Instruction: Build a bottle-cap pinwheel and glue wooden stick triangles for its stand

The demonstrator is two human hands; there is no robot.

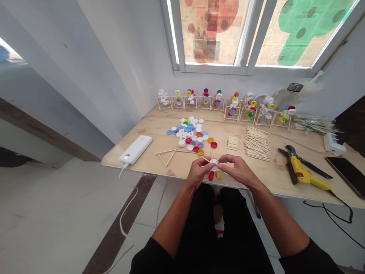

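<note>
Left hand: the left hand (199,170) is nearly closed, thumb and fingertips pinching one side of a cap-and-stick wheel (213,162).
Right hand: the right hand (237,168) is narrowed to a pinch on the wheel's opposite side; the exact contact of some fingers is hidden.
Wheel: between both hands, near the table edge; white hub, thin wooden sticks fanning out, a red bottle cap (211,176) and a yellow bottle cap (218,175) on the side toward the person.
Just beyond the hands: a heap of mixed bottle caps (190,129); printed marks on a few, too small to read.
Left of the left hand: a triangle of sticks (171,156); farther left, a white power bank (137,148) with its cable plugged in, no legible brand.
Beyond the right hand: short sticks (232,143) and a larger pile of long sticks (257,144).
Right of the right hand: a yellow glue gun (303,173) beside black pliers (316,168), then a dark-screened phone (346,174).
Farthest from the hands: a row of finished cap wheels (205,102) on stick frames along the wall; above them, printed paper (207,45) behind the window, its lettering unreadable.
Under everything: a pale wooden table (148,167).
</note>
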